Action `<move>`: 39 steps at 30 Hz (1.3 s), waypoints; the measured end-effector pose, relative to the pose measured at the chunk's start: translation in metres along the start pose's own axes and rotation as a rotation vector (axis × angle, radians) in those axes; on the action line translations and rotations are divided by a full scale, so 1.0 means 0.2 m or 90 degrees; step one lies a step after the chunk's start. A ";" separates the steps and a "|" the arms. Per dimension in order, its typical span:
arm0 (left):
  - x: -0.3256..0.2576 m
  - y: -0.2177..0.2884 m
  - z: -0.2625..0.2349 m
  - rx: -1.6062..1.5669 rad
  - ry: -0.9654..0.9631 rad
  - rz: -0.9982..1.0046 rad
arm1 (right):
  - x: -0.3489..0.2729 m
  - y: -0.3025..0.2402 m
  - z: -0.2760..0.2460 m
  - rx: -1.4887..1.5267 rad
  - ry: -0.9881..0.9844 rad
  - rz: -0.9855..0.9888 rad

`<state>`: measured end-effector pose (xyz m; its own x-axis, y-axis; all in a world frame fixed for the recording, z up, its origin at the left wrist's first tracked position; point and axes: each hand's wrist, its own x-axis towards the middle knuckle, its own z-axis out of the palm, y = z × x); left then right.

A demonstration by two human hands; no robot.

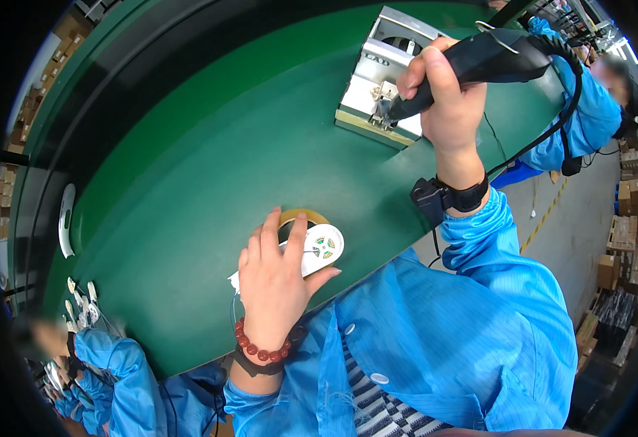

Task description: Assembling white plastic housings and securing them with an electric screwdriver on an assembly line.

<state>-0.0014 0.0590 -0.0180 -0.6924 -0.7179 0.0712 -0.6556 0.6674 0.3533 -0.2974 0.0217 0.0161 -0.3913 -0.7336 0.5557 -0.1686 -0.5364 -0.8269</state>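
Note:
My right hand [446, 95] is wrapped round a black electric screwdriver [497, 58]. The tool's tip points down at the front of a silver screw feeder box [366, 80], right at its small metal pick-up point. My left hand [272, 262] lies over a white plastic housing [324, 244], fingers across it and thumb along its near edge, holding it. The rounded end of the housing shows a round opening with small coloured parts inside. Under it and my fingertips is a yellowish tape roll [304, 215]. The palm hides the housing's middle.
A green work surface [210, 240] spans the view. A curved white piece [66, 218] lies at far left. Several white parts [82, 302] sit near a co-worker's blue sleeve [115, 364] at lower left. Another person in blue [577, 109] stands at right; the screwdriver's black cord [570, 109] hangs there.

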 end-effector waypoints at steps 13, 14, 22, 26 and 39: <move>0.01 0.00 0.03 0.017 0.035 -0.042 | 0.01 0.00 0.02 -0.041 -0.027 -0.009; 0.01 -0.01 0.03 0.017 0.033 -0.044 | 0.02 0.00 0.03 -0.039 -0.028 -0.007; 0.00 -0.03 0.07 -0.005 0.068 -0.043 | -0.08 0.01 0.13 0.060 -0.052 0.095; 0.00 -0.06 0.08 -0.024 0.119 -0.021 | -0.20 -0.12 0.28 0.212 -0.179 0.055; -0.02 -0.08 0.08 -0.036 0.101 -0.043 | -0.29 -0.17 0.53 0.036 -0.405 0.026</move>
<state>0.0061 0.0546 -0.0396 -0.5884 -0.7859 0.1899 -0.6782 0.6076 0.4133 -0.1735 0.0391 0.0214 0.2201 -0.8487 0.4809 -0.1095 -0.5114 -0.8524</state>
